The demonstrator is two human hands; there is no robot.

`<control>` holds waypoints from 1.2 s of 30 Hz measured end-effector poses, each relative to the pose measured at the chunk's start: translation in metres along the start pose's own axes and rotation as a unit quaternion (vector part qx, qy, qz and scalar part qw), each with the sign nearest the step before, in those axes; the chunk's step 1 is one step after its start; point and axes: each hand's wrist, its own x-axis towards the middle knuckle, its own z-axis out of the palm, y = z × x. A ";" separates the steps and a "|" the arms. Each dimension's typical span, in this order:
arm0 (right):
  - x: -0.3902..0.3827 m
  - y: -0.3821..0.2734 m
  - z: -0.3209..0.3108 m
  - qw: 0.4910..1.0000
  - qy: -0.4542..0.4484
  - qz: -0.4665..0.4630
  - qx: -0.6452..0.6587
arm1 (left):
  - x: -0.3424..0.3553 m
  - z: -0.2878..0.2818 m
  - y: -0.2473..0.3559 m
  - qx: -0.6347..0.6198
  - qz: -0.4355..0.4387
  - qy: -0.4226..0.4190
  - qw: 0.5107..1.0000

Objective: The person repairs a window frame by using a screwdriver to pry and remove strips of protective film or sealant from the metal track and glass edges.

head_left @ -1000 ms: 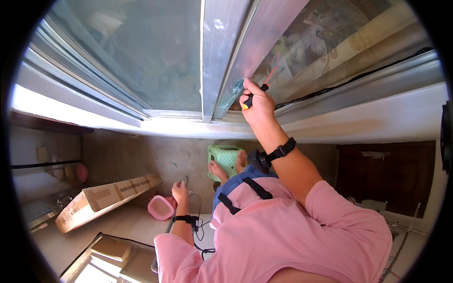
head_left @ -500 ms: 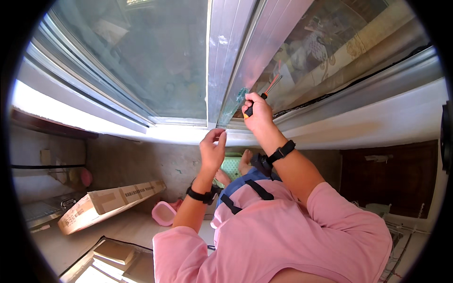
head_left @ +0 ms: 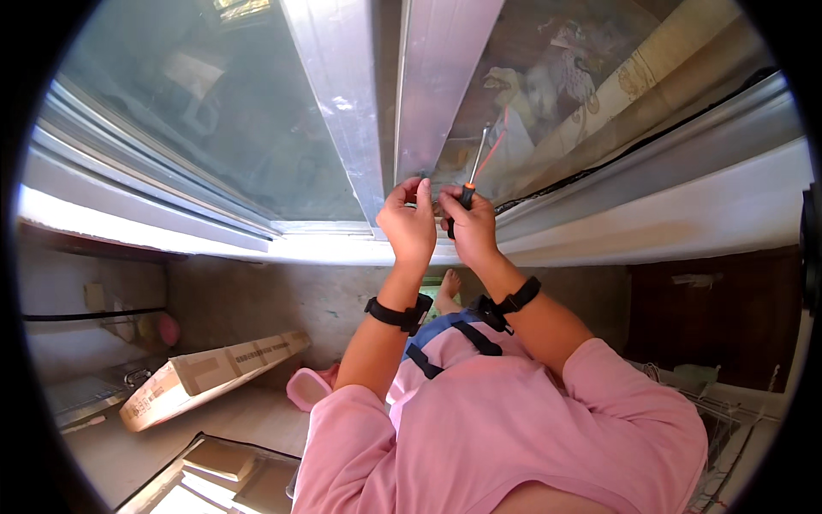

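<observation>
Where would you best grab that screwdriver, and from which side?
Probably by the black-and-orange handle of the screwdriver, from below, as the right hand does. The thin shaft points up at the window frame, so only the thick handle end is free. The left hand sits close beside it.

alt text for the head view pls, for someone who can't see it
Both hands are raised together at the lower end of an upright aluminium window frame bar: the right hand grips a screwdriver with a black and orange handle, the left hand is pressed beside it. Below are pink sleeves, black wristbands, and a long cardboard box on the floor.
</observation>
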 end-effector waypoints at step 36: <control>-0.009 -0.024 -0.082 0.936 -0.180 -0.055 -0.298 | -0.010 0.017 -0.047 -0.035 -0.056 0.089 0.994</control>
